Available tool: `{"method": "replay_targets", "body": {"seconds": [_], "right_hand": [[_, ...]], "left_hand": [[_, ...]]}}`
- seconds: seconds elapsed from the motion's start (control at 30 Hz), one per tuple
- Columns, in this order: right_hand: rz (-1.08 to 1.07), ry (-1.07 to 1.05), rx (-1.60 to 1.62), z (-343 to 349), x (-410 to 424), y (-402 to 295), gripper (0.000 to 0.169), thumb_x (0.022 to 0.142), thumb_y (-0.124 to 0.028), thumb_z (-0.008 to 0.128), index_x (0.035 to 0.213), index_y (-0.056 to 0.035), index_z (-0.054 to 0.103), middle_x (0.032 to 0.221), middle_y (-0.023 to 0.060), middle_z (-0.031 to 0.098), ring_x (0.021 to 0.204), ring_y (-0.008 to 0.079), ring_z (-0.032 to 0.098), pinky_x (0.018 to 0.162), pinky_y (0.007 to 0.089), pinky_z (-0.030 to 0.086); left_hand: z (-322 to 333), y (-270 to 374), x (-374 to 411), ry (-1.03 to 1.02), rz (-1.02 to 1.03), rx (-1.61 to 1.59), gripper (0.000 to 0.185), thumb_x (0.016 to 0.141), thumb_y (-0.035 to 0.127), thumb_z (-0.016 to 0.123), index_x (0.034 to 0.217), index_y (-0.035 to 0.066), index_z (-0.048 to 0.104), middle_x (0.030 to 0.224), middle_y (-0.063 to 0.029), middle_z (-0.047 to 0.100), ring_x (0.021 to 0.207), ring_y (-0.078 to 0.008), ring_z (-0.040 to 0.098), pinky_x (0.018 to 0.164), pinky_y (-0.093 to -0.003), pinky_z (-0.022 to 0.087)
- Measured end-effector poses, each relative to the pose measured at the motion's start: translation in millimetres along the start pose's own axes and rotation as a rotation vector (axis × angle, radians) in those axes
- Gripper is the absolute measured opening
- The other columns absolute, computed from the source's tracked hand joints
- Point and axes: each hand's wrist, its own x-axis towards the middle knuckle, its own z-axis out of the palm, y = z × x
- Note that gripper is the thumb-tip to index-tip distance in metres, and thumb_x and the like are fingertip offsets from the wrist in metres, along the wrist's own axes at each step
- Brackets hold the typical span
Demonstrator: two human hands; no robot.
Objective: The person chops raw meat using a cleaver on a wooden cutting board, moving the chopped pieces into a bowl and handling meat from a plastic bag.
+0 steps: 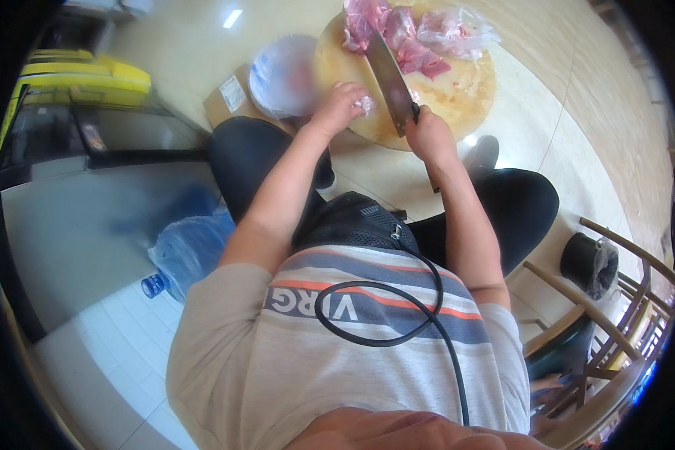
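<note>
My right hand (432, 136) grips the dark handle of a broad steel cleaver (391, 84). Its blade lies over a round wooden chopping board (467, 104), with the far end touching or just beside a large piece of raw red meat (363, 25). Between the fingers of my left hand (337, 107) is a small pale scrap of meat or fat (365, 104), at the board's left edge. More raw meat (413, 50) lies further right on the board. Beside it, a clear plastic bag (455, 31) holds pinkish pieces. A plastic-lined bowl (267, 76) with blurred reddish contents stands left of the board.
A cardboard box (219, 104) with a label sits under or beside the bowl. At left are a blue water-cooler bottle (194, 247) and a yellow-and-black object (90, 76). Wooden chairs (607, 332) and a black bin (585, 264) stand at right. A black cable (441, 343) hangs over my shirt.
</note>
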Motion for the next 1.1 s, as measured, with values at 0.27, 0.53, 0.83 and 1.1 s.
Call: {"method": "replay_targets", "body": {"seconds": [0.27,0.53,0.83,1.1], "right_hand": [[-0.018,0.120,-0.008,-7.4,-6.3,6.0,0.026,0.086,-0.023,0.050,0.092,0.0020,0.054,0.082,0.0246,0.064,0.080,0.0401,0.062,0.074,0.0483,0.048],[-0.064,0.178,0.027,-6.7,-10.9,2.8,0.026,0.084,-0.024,0.054,0.088,0.0018,0.053,0.075,0.0260,0.062,0.074,0.0434,0.060,0.069,0.0501,0.047],[-0.043,0.078,-0.025,-9.2,-21.9,-5.5,0.028,0.086,-0.023,0.046,0.091,0.0036,0.054,0.078,0.0276,0.063,0.077,0.0423,0.062,0.074,0.0496,0.048],[-0.078,0.080,-0.036,-8.4,-23.3,-6.6,0.025,0.084,-0.019,0.046,0.092,0.0040,0.054,0.077,0.0274,0.062,0.077,0.0425,0.062,0.074,0.0499,0.048]], "left_hand": [[29.8,24.3,6.7,0.142,-0.156,0.023,0.038,0.069,0.009,0.070,0.106,0.006,0.062,0.110,-0.0103,0.059,0.105,-0.0292,0.053,0.092,-0.0367,0.043],[19.0,29.1,12.3,0.075,-0.018,-0.026,0.026,0.075,0.008,0.066,0.100,0.005,0.066,0.107,-0.0107,0.064,0.104,-0.0286,0.057,0.090,-0.0372,0.047],[32.4,23.4,-1.8,0.229,0.178,0.074,0.024,0.078,0.004,0.061,0.102,0.005,0.066,0.105,-0.0112,0.064,0.103,-0.0282,0.059,0.092,-0.0360,0.047],[34.2,29.0,7.8,0.279,-0.039,-0.115,0.012,0.074,0.008,0.067,0.085,0.004,0.066,0.092,-0.0094,0.065,0.089,-0.0282,0.060,0.080,-0.0365,0.048]]}}
